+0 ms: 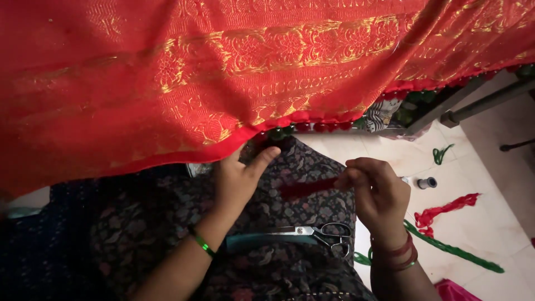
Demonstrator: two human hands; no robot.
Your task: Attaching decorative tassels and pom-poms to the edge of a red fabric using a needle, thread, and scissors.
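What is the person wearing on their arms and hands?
Both forearms are bare, with no sleeves in view. The left hand has a thin, shiny green bangle at the wrist. The right hand has a few thin reddish bangles stacked at the wrist, with a green one among them. No rings or gloves can be made out.

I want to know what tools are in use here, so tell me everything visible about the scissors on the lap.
The scissors lie flat across the person's lap on dark patterned fabric, blades closed and pointing to the picture's left, the tips over a teal strip. The blades look like shiny metal, the two loop handles dark. Neither hand touches them: the right hand is just above the handles, pinching red thread.
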